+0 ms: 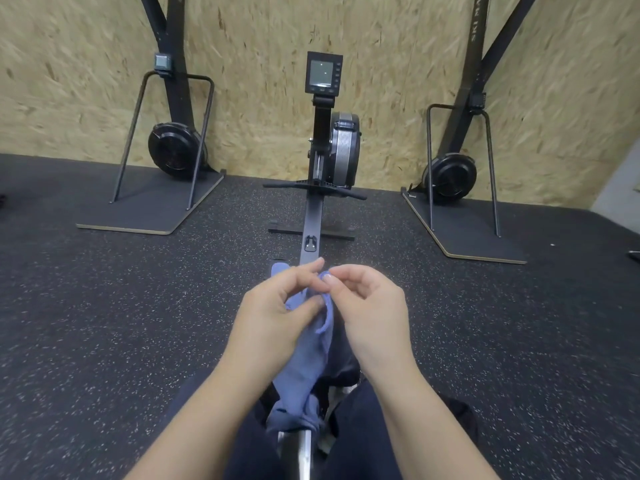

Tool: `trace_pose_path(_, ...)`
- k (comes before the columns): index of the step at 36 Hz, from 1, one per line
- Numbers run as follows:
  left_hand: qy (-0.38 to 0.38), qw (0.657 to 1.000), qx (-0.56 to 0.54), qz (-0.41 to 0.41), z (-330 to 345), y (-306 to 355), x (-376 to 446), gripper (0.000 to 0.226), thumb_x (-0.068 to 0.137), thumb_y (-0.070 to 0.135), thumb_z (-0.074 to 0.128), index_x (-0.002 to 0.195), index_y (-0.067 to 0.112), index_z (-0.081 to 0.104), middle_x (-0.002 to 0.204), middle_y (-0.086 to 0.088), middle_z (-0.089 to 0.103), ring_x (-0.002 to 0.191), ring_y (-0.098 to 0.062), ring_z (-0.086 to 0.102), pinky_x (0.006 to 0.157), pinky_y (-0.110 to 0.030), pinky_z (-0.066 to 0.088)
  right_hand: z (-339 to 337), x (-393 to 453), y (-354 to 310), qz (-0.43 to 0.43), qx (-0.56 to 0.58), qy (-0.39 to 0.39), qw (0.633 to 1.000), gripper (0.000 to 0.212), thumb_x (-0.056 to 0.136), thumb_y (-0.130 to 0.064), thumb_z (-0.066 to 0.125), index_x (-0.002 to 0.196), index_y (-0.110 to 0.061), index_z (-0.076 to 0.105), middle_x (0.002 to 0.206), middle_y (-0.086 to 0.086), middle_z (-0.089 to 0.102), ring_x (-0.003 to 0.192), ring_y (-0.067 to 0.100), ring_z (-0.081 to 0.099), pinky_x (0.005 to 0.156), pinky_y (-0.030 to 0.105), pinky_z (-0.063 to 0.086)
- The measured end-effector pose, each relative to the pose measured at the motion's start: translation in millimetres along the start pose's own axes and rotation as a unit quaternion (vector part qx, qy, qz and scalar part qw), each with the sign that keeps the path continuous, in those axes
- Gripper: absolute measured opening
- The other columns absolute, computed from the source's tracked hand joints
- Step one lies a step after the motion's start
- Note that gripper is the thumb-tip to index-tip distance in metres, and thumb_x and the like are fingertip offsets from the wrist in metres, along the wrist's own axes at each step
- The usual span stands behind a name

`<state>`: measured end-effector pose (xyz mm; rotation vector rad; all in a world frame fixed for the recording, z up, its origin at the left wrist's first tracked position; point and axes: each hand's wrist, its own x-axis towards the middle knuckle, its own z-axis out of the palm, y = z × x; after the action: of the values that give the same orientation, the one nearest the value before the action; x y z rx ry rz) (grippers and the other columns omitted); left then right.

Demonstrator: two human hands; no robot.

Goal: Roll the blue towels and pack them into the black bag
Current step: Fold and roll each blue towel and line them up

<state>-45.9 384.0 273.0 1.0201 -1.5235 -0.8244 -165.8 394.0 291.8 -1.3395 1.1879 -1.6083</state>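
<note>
Sitting on a rower (313, 216) here, looking down the rail. Both hands are up in front with one blue towel (308, 358) between them. Left hand (277, 313) has it pinched near the top edge, thumb pressed on the cloth, fingers curled around it. Right hand (372, 306) is curled too, fingertips nipping the same top corner just beside the left. The rest of the towel hangs down loose and crumpled onto the lap and rail. Something dark sits under it, can't tell if that's the bag. Rubber floor (104, 323), monitor (323, 72) ahead, a ski machine (173, 147) on each side.
</note>
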Motion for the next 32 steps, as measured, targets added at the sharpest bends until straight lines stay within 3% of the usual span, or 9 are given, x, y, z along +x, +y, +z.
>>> trace_pose_path(2,0.020,0.999,0.024,0.014,0.6,1.4,-1.5,0.029,0.080,0.009,0.068,0.078,0.039,0.066,0.113,0.035,0.061,0.108,0.005,0.061,0.099,-0.034,0.046,-0.9,-2.5,-2.0,0.000,0.010,-0.004,1.000,0.018,0.085,0.001,0.067,0.077,-0.015,0.065,0.062,-0.010,0.067,0.059,-0.004,0.062,0.057,0.008,0.045)
trace_pose_path(5,0.042,0.997,0.049,0.037,1.5,2.7,-4.6,0.024,0.081,0.012,0.065,0.081,0.035,0.061,0.113,0.034,0.061,0.101,0.006,0.061,0.088,-0.029,0.046,-0.8,-5.4,-5.0,-0.005,0.015,-0.019,1.000,0.018,0.086,0.003,0.065,0.080,-0.014,0.065,0.061,-0.016,0.067,0.058,-0.006,0.062,0.056,0.006,0.044)
trace_pose_path(8,0.053,0.998,0.024,0.028,1.8,5.7,-6.9,0.013,0.079,0.019,0.062,0.080,0.031,0.057,0.103,0.024,0.067,0.057,-0.001,0.054,0.067,-0.033,0.044,-3.4,-4.0,-4.7,-0.016,-0.030,-0.014,0.999,0.022,0.086,0.001,0.065,0.083,-0.021,0.065,0.069,-0.013,0.068,0.062,-0.008,0.061,0.061,0.006,0.044)
trace_pose_path(10,0.055,0.998,0.024,0.020,1.5,6.7,-6.9,0.015,0.081,0.020,0.062,0.080,0.033,0.055,0.090,0.020,0.067,0.041,-0.003,0.040,0.057,-0.027,0.038,-6.1,-2.1,-2.7,-0.017,-0.065,-0.009,0.998,0.028,0.087,-0.001,0.064,0.085,-0.029,0.064,0.079,-0.012,0.067,0.067,-0.009,0.062,0.065,0.007,0.046)
trace_pose_path(15,0.028,0.996,0.078,0.035,0.5,5.9,-6.3,0.026,0.083,0.013,0.072,0.071,0.030,0.057,0.072,0.017,0.061,0.053,-0.004,0.045,0.057,-0.018,0.038,-10.8,-1.8,-6.0,0.004,-0.048,-0.022,0.999,0.030,0.089,0.004,0.058,0.094,-0.024,0.065,0.085,-0.016,0.067,0.073,-0.012,0.063,0.069,0.005,0.046)
trace_pose_path(18,0.026,0.991,0.115,0.063,-0.2,5.0,-6.3,0.019,0.081,0.023,0.074,0.071,0.031,0.060,0.075,0.014,0.063,0.067,-0.006,0.053,0.061,-0.014,0.038,-12.2,-2.2,-8.1,0.018,-0.038,-0.037,0.998,0.024,0.089,0.004,0.059,0.097,-0.015,0.070,0.084,-0.014,0.070,0.073,-0.009,0.065,0.066,0.005,0.045)
trace_pose_path(21,0.023,0.987,0.139,0.082,-1.5,4.4,-5.2,0.005,0.075,0.034,0.067,0.074,0.031,0.063,0.082,0.020,0.063,0.077,-0.002,0.057,0.067,-0.011,0.039,-12.1,-3.3,-8.7,0.034,-0.012,-0.048,0.998,0.024,0.089,0.002,0.060,0.090,-0.019,0.069,0.086,-0.007,0.073,0.073,-0.002,0.068,0.063,0.009,0.047)
trace_pose_path(27,0.037,0.984,0.151,0.086,-1.7,1.4,-5.6,0.007,0.079,0.036,0.062,0.079,0.029,0.062,0.080,0.015,0.064,0.080,-0.002,0.058,0.070,-0.014,0.040,-10.3,-4.0,-8.3,0.057,0.031,-0.064,0.996,0.028,0.089,0.005,0.058,0.089,-0.020,0.069,0.088,-0.001,0.075,0.083,0.010,0.071,0.079,0.022,0.055)
trace_pose_path(32,0.038,0.981,0.172,0.085,-0.8,1.6,-7.1,0.011,0.091,0.030,0.061,0.081,0.027,0.056,0.082,0.015,0.062,0.084,0.000,0.056,0.072,-0.011,0.038,-8.8,-7.2,-9.4,0.045,0.038,-0.072,0.996,0.031,0.090,0.008,0.055,0.089,-0.021,0.069,0.088,-0.005,0.075,0.082,0.006,0.071,0.077,0.018,0.054)
